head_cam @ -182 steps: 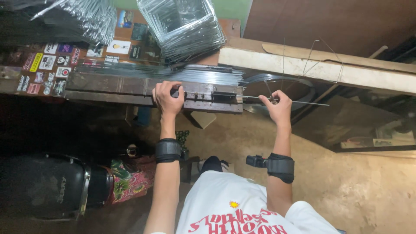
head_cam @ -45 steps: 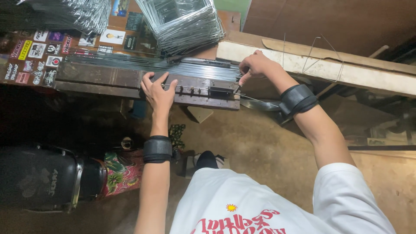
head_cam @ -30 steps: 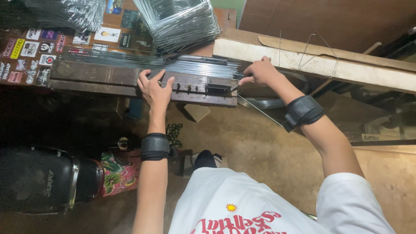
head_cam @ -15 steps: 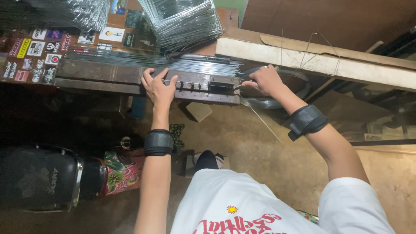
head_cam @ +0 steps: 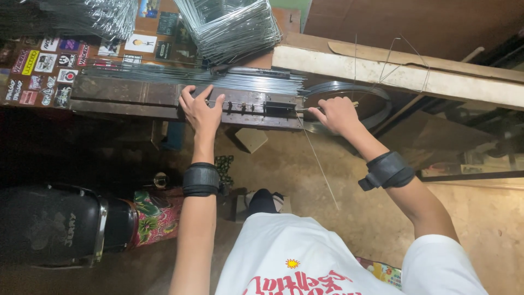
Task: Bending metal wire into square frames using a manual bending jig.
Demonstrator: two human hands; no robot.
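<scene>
My left hand [head_cam: 202, 109] lies flat on a dark metal jig [head_cam: 248, 106] bolted to the bench, fingers spread and holding nothing. My right hand [head_cam: 337, 114] is closed at the jig's right end. Its fingertips pinch the top of a thin wire [head_cam: 319, 164] that slants down toward the floor. A bundle of straight wires [head_cam: 218, 79] lies along the bench just behind the jig. A curved dark metal band [head_cam: 376, 98] arcs around behind my right hand. Both wrists wear black bands.
A stack of bent wire frames [head_cam: 229, 22] stands at the back, with more wire [head_cam: 82, 13] at top left. A pale wooden beam [head_cam: 393, 74] runs to the right. A sticker-covered board [head_cam: 38, 71], a black container [head_cam: 49, 229] and a floral cloth [head_cam: 155, 210] are at left.
My right hand has come off the wire bundle and moved right and down to the jig's end, with a single wire now hanging below it. My left hand has stayed on the jig.
</scene>
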